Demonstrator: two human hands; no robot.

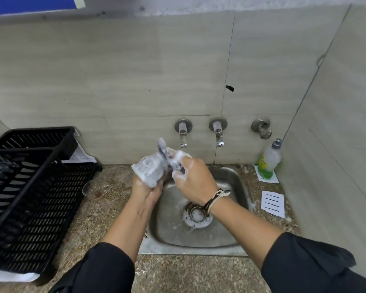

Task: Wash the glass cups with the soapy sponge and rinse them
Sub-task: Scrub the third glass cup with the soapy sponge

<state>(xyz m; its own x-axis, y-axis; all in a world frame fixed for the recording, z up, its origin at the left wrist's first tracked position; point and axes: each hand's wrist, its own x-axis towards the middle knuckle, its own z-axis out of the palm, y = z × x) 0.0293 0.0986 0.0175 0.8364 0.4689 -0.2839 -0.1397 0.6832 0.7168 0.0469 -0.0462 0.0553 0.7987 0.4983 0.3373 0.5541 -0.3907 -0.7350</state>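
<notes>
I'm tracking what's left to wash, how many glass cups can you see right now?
2: a soapy glass cup gripped in the left hand over the sink; another glass cup on the counter beside the black rack, which may hide more.

One wide-angle view is given, taken from the head and aimed forward and down. The sink (pixel 199 233) is seen close below, centred, the wall (pixel 135 70) is faced, and the counter (pixel 106 208) is bent at the edges.
</notes>
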